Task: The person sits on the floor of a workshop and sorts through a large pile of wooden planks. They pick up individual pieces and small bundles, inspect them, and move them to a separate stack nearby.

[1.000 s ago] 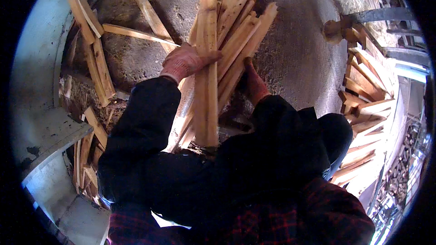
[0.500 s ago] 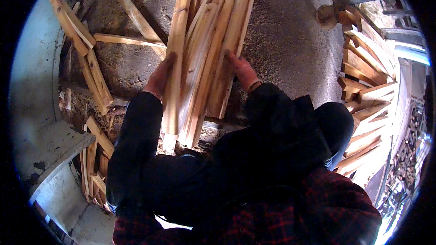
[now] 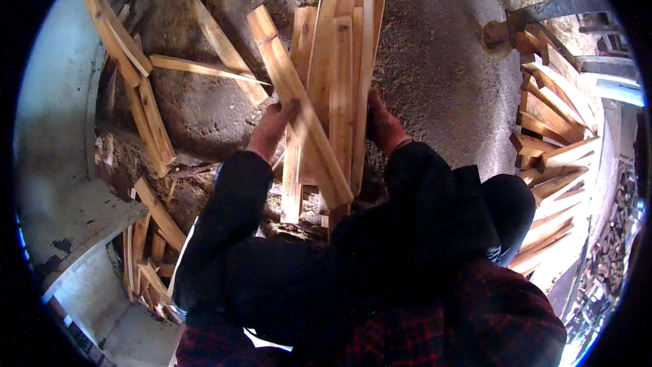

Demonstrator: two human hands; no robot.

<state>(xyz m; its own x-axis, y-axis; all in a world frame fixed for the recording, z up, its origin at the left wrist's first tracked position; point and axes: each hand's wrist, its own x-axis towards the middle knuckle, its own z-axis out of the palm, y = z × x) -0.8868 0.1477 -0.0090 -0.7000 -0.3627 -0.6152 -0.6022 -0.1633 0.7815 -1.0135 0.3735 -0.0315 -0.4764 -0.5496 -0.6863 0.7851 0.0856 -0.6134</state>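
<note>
A bundle of split wooden slats lies lengthwise between my two hands. On top of it one thick slat slants across, its far end tipped left and its near end over the middle. My left hand grips the bundle's left side, with the thumb pressed on the slanting slat. Along the right edge, my right hand is closed against the outer slats; its fingertips are hidden behind the wood.
Loose slats lie on the rough floor to the left. More split wood rests beside a pale metal panel. At right, a large stack of split wood stands below a metal bar.
The top left slat has swung from lying along the bundle to slanting across it. Both hands and the bundle appear shifted rightward, with the slats bunched more closely together.
</note>
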